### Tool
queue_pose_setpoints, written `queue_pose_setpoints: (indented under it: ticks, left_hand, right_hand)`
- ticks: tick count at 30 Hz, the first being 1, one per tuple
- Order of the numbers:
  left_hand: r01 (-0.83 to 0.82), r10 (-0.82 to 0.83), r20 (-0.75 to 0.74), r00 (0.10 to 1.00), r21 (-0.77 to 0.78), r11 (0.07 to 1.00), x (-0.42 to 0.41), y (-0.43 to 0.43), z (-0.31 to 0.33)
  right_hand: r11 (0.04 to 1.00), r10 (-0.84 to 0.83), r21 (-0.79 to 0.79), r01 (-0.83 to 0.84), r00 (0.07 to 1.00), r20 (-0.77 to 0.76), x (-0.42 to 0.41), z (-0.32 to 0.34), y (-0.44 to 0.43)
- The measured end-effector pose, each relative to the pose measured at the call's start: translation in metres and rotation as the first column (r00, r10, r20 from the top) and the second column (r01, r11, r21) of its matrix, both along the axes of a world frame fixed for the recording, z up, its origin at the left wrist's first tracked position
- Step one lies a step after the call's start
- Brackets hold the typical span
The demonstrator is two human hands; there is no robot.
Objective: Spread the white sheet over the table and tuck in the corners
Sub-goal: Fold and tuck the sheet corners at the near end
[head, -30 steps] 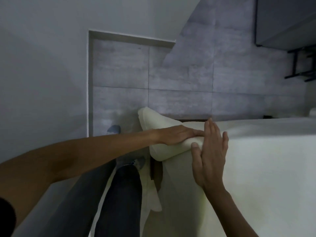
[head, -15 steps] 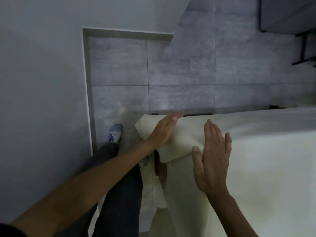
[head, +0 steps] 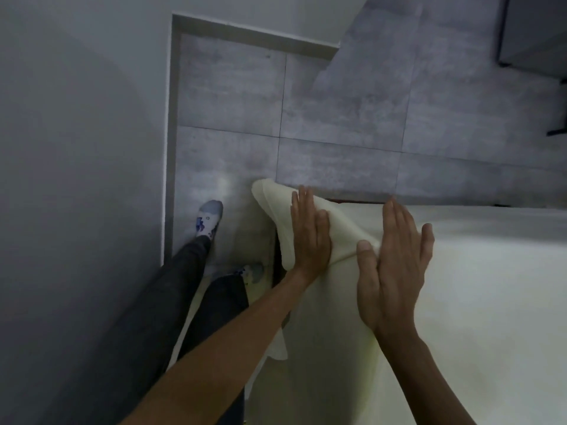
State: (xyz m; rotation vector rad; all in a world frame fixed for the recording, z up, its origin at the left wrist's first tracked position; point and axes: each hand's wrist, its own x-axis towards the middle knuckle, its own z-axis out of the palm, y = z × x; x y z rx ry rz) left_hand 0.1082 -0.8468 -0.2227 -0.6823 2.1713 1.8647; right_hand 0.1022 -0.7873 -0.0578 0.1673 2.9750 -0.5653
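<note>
Left hand (head: 311,237) shifted onto the folded corner flap since the earlier frame, flat with fingers extended, white sheet (head: 460,302) covering the counter, right hand (head: 391,265) flat beside the flap, gripping nothing

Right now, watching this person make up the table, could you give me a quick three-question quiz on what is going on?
1. True or false: the left hand lies flat on the folded corner flap of the white sheet.
2. Which hand rests on the sheet over the tabletop? A) right hand B) left hand C) neither
3. What does the person wear on the foot on the tiled floor?

Key: 1. True. 2. A. 3. A patterned sock; no shoe shows.
</note>
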Motion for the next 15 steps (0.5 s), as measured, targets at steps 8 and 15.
queue_pose_setpoints:
  ticks: [8,15]
  left_hand:
    - [-0.070,0.083,0.317,0.945,-0.051,0.996,0.020,-0.001,-0.057]
    - [-0.158,0.126,0.184,0.975,0.168,0.973,0.016,-0.015,0.007]
  right_hand:
    - [0.999,0.021,-0.040,-0.022,0.999,-0.032,0.004,-0.003,0.005]
    - [0.998,0.008,-0.057,-0.011,0.999,-0.043,0.004,-0.001,0.004]
